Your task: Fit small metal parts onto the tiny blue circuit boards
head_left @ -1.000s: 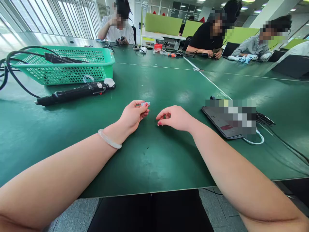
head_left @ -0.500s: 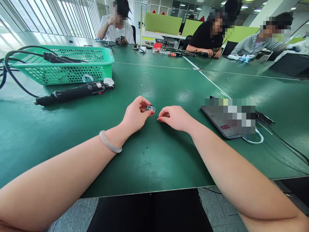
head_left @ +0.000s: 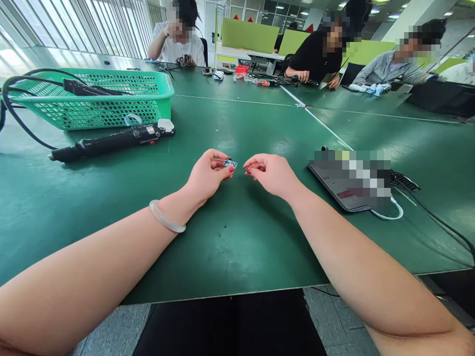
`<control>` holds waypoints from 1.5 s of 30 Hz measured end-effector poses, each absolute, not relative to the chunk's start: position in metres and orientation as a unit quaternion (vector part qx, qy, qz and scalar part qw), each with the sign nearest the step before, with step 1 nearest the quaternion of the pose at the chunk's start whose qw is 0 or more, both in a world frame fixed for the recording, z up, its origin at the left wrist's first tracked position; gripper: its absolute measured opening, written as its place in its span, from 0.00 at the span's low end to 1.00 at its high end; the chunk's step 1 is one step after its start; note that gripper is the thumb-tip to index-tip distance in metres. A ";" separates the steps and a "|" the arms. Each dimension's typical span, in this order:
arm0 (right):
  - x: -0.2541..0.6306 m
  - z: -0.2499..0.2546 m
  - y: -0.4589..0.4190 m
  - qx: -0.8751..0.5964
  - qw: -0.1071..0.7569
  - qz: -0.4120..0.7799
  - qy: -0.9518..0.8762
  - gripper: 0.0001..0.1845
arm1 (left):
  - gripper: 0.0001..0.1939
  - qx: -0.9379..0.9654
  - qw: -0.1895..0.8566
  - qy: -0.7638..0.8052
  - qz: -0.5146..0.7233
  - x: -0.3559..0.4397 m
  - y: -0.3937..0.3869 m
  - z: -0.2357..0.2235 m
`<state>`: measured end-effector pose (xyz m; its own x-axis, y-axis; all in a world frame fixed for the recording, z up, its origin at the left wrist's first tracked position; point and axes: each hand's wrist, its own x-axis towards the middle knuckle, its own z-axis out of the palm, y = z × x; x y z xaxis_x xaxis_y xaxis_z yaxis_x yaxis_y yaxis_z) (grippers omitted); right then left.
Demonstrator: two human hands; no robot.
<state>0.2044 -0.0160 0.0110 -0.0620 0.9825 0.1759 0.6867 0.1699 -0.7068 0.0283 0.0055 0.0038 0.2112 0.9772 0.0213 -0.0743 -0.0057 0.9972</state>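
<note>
Above the green tabletop [head_left: 222,257], my left hand [head_left: 208,173] pinches a small circuit board [head_left: 230,163] between thumb and fingers. The board is held tilted, its patterned face partly showing and its left end hidden by the fingers. Just to the right of it, apart by a small gap, is my right hand [head_left: 272,173]. Its thumb and forefinger are closed in a pinch toward the board; whatever tiny thing they hold is too small to make out. A pale bangle [head_left: 166,217] circles my left wrist.
A black electric screwdriver [head_left: 111,142] lies before a green plastic basket [head_left: 122,111] holding cables, at left. At right lie a phone [head_left: 337,185] and a white cable [head_left: 389,216]. Several people sit across the table, one in a black top [head_left: 311,57].
The circuit board has turned slightly in my left hand and moved a little left. My right hand has risen slightly, its fingers now pointing more toward the board.
</note>
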 end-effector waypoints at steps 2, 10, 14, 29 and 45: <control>0.206 0.010 -0.015 -0.599 0.342 0.218 -0.690 0.10 | 0.11 0.544 0.558 0.415 0.469 0.028 0.007 0.002; 0.210 0.010 -0.012 -0.602 0.379 0.204 -0.673 0.12 | 0.14 0.570 0.545 0.395 0.471 0.028 0.008 0.000; 0.211 0.009 -0.011 -0.604 0.379 0.211 -0.668 0.11 | 0.11 0.542 0.548 0.414 0.484 0.027 0.010 0.002; 0.259 0.023 -0.005 -0.745 0.145 0.260 -0.597 0.01 | 0.09 0.548 0.517 0.455 0.475 0.025 0.011 0.002; 0.218 0.027 -0.021 -0.626 0.174 0.127 -0.750 0.09 | 0.08 0.690 0.449 0.451 0.344 0.023 0.009 -0.008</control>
<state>0.2176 -0.0210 0.0272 -0.1570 0.9824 0.1008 0.8940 0.1847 -0.4082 0.0235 0.0094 -0.0076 0.3558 0.9320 0.0694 0.3140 -0.1892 0.9304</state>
